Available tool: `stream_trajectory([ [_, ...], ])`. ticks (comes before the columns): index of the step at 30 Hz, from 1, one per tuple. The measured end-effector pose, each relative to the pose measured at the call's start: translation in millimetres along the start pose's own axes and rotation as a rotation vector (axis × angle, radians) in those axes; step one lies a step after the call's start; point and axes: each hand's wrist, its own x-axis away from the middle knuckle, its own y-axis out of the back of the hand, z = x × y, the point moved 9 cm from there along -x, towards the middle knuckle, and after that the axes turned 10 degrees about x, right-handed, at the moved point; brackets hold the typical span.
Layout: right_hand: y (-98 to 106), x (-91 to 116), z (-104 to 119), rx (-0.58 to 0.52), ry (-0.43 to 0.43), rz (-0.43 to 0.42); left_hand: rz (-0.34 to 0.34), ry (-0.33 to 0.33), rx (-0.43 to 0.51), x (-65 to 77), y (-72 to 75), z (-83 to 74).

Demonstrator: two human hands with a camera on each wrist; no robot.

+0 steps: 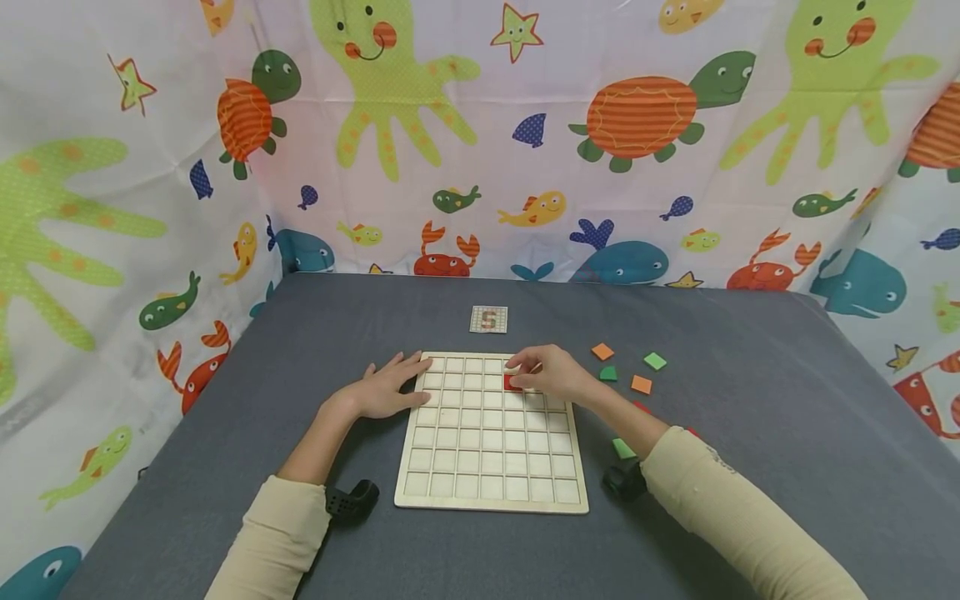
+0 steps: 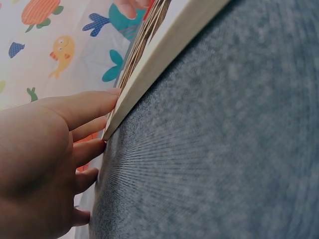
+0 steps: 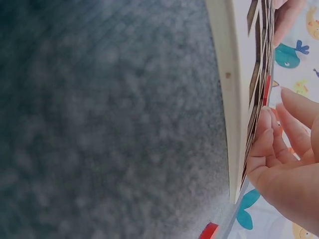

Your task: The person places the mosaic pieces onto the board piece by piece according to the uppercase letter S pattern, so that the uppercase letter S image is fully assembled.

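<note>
A pale wooden grid board lies on the grey cloth. My left hand rests at its left edge, fingers spread and the thumb against the rim. At the board's upper right, my right hand is bent over a red square tile, which lies flat at one of the cells. Its fingertips are right at the tile, and thumb and fingers stand apart in the right wrist view. Part of the tile is hidden under the hand.
Behind the board lies a small pattern card. Right of it are loose tiles, among them an orange square, a light green one and a dark green piece. The right forearm partly covers some red tiles.
</note>
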Motion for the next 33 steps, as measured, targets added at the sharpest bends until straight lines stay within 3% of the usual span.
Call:
stream_trajectory([
  [20, 0, 5, -9, -0.015, 0.015, 0.047, 0.019, 0.034, 0.004, 2.2, -2.3, -4.0],
  [33, 1, 8, -12, -0.111, -0.023, 0.073, 0.032, 0.035, 0.012, 1.2, -3.2, -1.4],
])
